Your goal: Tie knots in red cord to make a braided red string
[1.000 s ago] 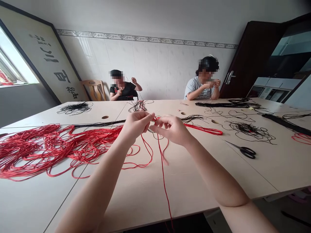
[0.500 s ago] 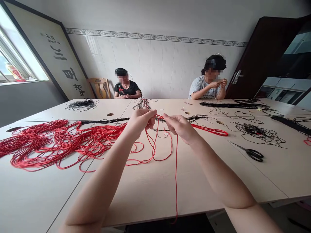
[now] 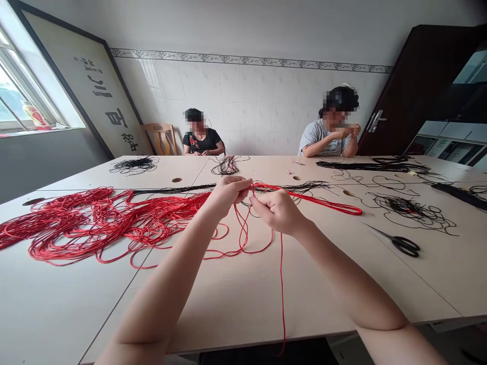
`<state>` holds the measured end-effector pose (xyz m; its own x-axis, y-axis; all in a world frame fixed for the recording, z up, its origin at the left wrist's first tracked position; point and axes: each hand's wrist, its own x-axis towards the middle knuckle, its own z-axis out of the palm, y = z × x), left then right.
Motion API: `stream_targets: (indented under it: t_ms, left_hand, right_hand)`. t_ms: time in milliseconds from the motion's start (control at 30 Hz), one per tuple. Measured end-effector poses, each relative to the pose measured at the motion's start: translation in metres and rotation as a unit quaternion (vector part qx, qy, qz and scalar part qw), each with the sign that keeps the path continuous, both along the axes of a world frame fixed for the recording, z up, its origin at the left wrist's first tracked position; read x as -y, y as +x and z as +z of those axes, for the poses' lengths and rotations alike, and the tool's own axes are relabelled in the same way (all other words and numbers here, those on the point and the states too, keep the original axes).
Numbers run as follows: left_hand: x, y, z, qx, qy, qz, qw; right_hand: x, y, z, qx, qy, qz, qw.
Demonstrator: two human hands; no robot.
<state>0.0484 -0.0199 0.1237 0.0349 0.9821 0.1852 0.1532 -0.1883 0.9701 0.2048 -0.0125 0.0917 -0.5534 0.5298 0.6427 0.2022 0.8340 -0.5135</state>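
Tiled room, long pale table (image 3: 335,299), a co-worker (image 3: 201,141) & a 2nd co-worker (image 3: 327,134) seated along the far side. Main landmark: the red heap (image 3: 87,223) of loose cord on the table's left part. Just R of the heap, the L hand (image 3: 227,195) & R hand (image 3: 277,212) nearly meet, held up above the table, fingers of both close together at the red cord (image 3: 251,188).

L hand: finger & thumb pinched tight on the cord, rest of the fingers curled, no wide gap. R hand: thumb & forefinger closed on the same cord, by the look of it, though the exact contact is part hidden.

From the pinch, a doubled strand (image 3: 319,198) runs R, long axis roughly across the table, R hand the nearer, ending in a narrow loop well R of the heap. A thin strand (image 3: 282,296) drops toward the near edge, w/ slack loops (image 3: 243,235) below the hands. Scissors (image 3: 404,246) lie well R, untouched; black cords (image 3: 403,205) lie beside them.
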Motion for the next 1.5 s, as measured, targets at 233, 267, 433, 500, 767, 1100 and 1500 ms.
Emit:
stream_targets:
  t_ms: [233, 267, 433, 500, 767, 1100, 1500]
  left_hand:
    - [0.028, -0.003, 0.023, -0.061, 0.005, -0.051, 0.997]
    - [0.032, -0.002, 0.026, -0.086, 0.005, -0.060, 0.994]
    - [0.048, 0.007, 0.030, -0.223, 0.013, -0.107, 0.969]
    - [0.050, 0.009, 0.030, -0.235, 0.015, -0.108, 0.966]
    - [0.046, 0.012, 0.030, -0.217, -0.012, -0.105, 0.970]
    - [0.052, 0.037, 0.011, -0.313, 0.139, -0.106, 0.934]
    - [0.052, 0.044, 0.007, -0.371, 0.174, -0.136, 0.902]
  right_hand:
    - [0.004, -0.001, 0.003, 0.067, -0.261, 0.101, 0.958]
    - [0.002, -0.002, 0.002, 0.066, -0.307, 0.105, 0.944]
    - [-0.018, -0.007, 0.002, -0.142, -0.417, 0.104, 0.892]
    - [-0.024, -0.003, 0.006, -0.278, -0.464, 0.144, 0.829]
    - [-0.020, 0.026, 0.030, -0.502, -0.569, 0.296, 0.580]
    - [-0.024, 0.045, 0.035, -0.408, -0.629, 0.335, 0.571]
    - [-0.052, 0.045, 0.027, -0.331, -0.656, 0.297, 0.610]
